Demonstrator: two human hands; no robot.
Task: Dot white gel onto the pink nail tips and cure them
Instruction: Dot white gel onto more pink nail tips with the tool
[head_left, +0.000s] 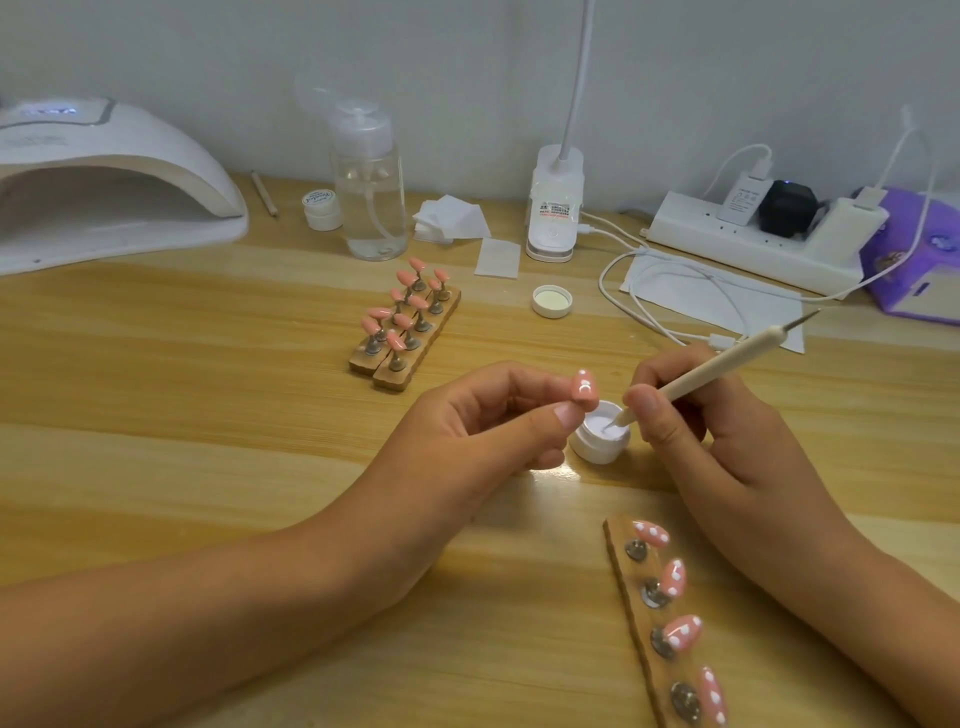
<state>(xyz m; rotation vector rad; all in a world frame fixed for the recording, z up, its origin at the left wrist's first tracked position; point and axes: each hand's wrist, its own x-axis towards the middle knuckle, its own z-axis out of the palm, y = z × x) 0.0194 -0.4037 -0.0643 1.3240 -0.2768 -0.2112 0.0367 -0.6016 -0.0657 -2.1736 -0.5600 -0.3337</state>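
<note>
Four pink tips (674, 577) stand dotted on the near strip (623, 577), a fifth tip (584, 388) — pinched in the left hand (467, 431) — is under way as the right hand (691, 441), gripping the dotting pen (727, 364), dips into the gel pot (597, 449); far plain tips (405, 317) and lamp (104, 171) curing apparently remain.

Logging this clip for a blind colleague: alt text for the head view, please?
The right hand dips a white dotting pen into an open jar of white gel while the left hand pinches a pink nail tip. Dotted tips sit on a wooden strip nearby; plain ones stand farther back.
</note>
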